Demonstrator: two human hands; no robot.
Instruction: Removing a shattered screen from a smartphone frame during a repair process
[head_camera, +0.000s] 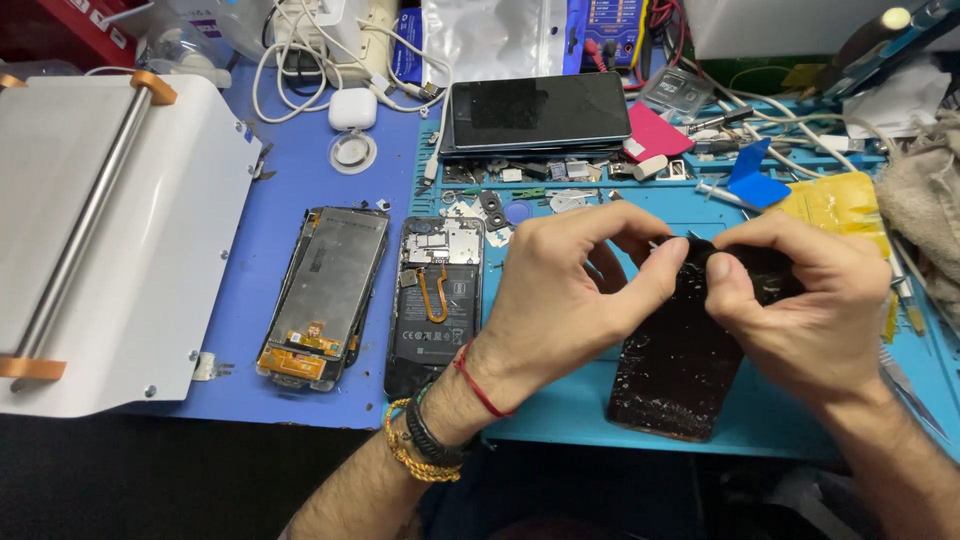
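Head view looks down on both hands meeting over a dark cracked phone panel (680, 370) that lies on the teal mat (560, 400) of the counter. Left hand (560, 300) pinches the panel's top edge between thumb and forefinger; right hand (810, 310) pinches the same edge just beside it, fingertips nearly touching. Left of them an opened phone body (432, 300) with battery exposed lies on the mat edge, and a detached screen assembly (325, 295) lies on the blue mat (290, 170).
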